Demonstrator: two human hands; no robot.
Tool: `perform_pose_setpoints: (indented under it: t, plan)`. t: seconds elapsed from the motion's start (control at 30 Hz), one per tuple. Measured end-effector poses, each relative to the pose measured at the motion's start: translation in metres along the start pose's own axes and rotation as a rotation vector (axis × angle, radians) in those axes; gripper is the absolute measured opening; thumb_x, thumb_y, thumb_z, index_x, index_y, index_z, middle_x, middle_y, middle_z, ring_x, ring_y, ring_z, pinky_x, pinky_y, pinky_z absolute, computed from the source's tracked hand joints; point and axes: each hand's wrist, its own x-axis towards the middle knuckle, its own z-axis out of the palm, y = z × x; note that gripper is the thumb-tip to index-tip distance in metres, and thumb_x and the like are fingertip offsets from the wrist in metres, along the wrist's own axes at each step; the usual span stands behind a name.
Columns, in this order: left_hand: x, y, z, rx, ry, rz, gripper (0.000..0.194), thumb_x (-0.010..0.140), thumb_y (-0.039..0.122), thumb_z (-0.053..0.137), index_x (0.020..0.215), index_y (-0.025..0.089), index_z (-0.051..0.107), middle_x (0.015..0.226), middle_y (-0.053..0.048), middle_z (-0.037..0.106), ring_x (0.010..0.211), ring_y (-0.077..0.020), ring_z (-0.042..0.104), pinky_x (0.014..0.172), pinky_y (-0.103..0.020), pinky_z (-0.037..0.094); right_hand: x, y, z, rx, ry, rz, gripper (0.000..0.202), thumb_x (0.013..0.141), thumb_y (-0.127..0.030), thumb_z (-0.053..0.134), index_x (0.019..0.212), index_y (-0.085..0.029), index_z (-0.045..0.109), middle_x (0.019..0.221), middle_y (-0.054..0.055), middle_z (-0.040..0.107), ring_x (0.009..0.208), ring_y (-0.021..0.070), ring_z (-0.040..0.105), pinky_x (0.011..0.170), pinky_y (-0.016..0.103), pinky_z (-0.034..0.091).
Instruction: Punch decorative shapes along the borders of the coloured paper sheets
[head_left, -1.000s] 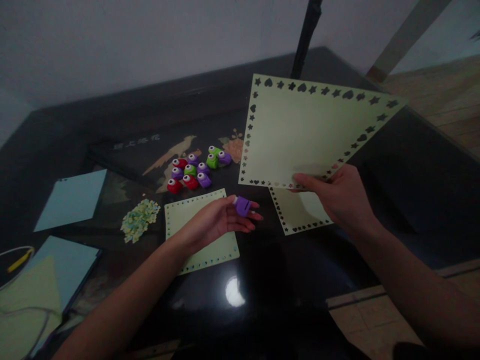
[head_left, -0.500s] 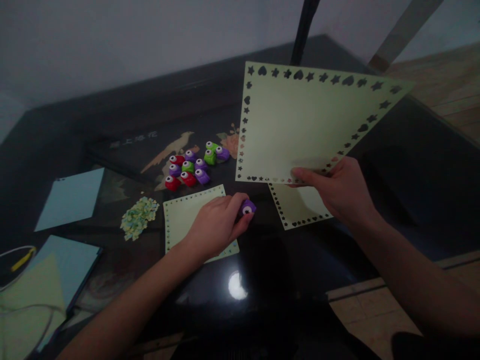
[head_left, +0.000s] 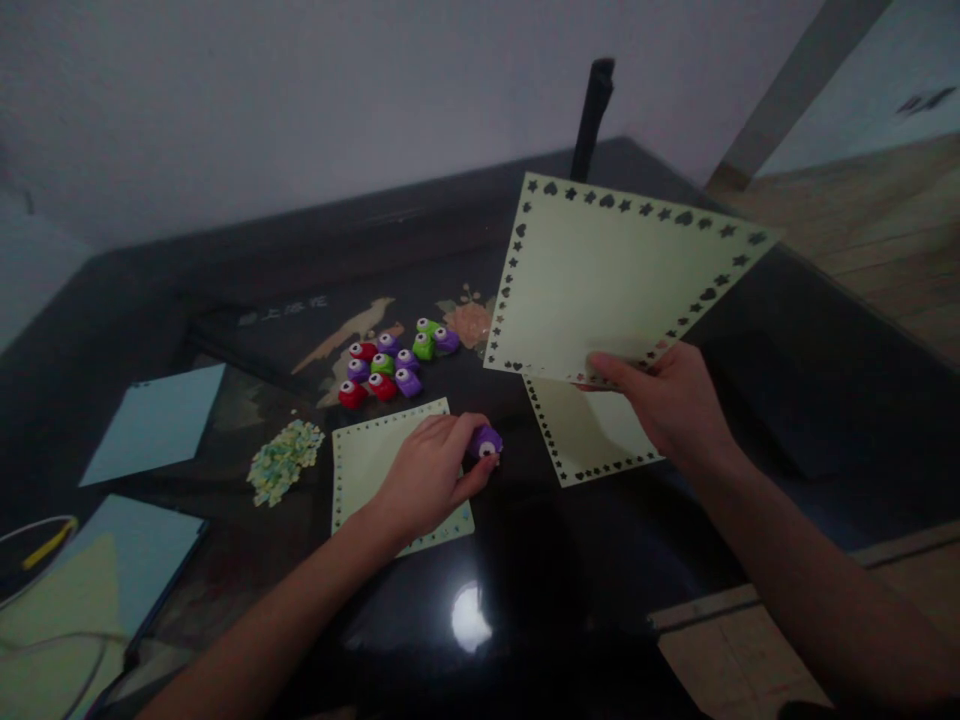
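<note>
My left hand point(head_left: 431, 465) is closed around a purple craft punch point(head_left: 487, 443), its wrist over a pale green sheet point(head_left: 367, 455) with small cut-outs along its edges. In my right hand point(head_left: 679, 405) is a punched paper sheet point(head_left: 607, 280), pale green and bordered with star, heart and flower holes. The thumb presses on its lower edge, and the sheet is raised and tilted above the table. Under it, partly covered, lies another punched sheet point(head_left: 600, 440). Several red, green and purple craft punches point(head_left: 382, 365) stand in a cluster beyond my left hand.
A heap of paper bits point(head_left: 285, 462) lies left of the flat sheet. Two blue paper areas point(head_left: 157, 420) are on the left, near a yellow-green sheet point(head_left: 67, 620) and a cable point(head_left: 60, 637). A black post point(head_left: 594, 115) rises behind the dark glossy table point(head_left: 570, 590).
The view has tilted up a little, so the table sits lower in the picture. My right hand's sheet has come slightly lower and tipped; both hands keep their hold.
</note>
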Motion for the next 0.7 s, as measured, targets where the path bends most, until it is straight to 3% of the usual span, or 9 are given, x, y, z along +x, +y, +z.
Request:
perform_pose_setpoints:
  t: [0.17, 0.33, 0.53, 0.7]
  plan:
    - [0.002, 0.000, -0.007, -0.130, 0.002, -0.125, 0.027, 0.093, 0.035, 0.036, 0.109, 0.017, 0.048, 0.096, -0.010, 0.065, 0.089, -0.0252, 0.061, 0.079, -0.039, 0.048, 0.006, -0.012, -0.008, 0.197, 0.114, -0.025, 0.016, 0.065, -0.025, 0.076, 0.081, -0.022, 0.071, 0.087, 0.001, 0.074, 0.074, 0.0195, 0.069, 0.070, 0.038, 0.060]
    - [0.019, -0.001, -0.014, -0.217, 0.055, -0.084, 0.026, 0.094, 0.037, 0.040, 0.109, 0.018, 0.050, 0.102, -0.008, 0.062, 0.094, -0.0227, 0.059, 0.084, -0.038, 0.046, 0.008, -0.029, -0.016, 0.313, 0.184, -0.103, 0.013, 0.066, -0.026, 0.075, 0.076, -0.024, 0.068, 0.089, 0.000, 0.072, 0.088, 0.0210, 0.067, 0.071, 0.036, 0.059]
    - [0.087, -0.006, -0.012, -0.256, 0.128, 0.045, 0.031, 0.096, 0.032, 0.037, 0.111, 0.013, 0.056, 0.108, -0.011, 0.063, 0.103, -0.0212, 0.058, 0.092, -0.036, 0.043, 0.012, -0.028, -0.023, 0.207, 0.244, -0.151, 0.010, 0.067, -0.028, 0.073, 0.074, -0.023, 0.067, 0.080, 0.002, 0.069, 0.067, 0.0160, 0.062, 0.053, 0.028, 0.054]
    - [0.146, -0.008, 0.003, -0.169, 0.173, -0.020, 0.033, 0.096, 0.028, 0.034, 0.113, 0.011, 0.056, 0.110, -0.016, 0.065, 0.105, -0.0260, 0.059, 0.094, -0.040, 0.042, 0.020, -0.018, -0.027, 0.215, 0.275, -0.155, 0.014, 0.067, -0.027, 0.073, 0.077, -0.019, 0.067, 0.079, 0.001, 0.067, 0.062, 0.0126, 0.059, 0.054, 0.027, 0.052]
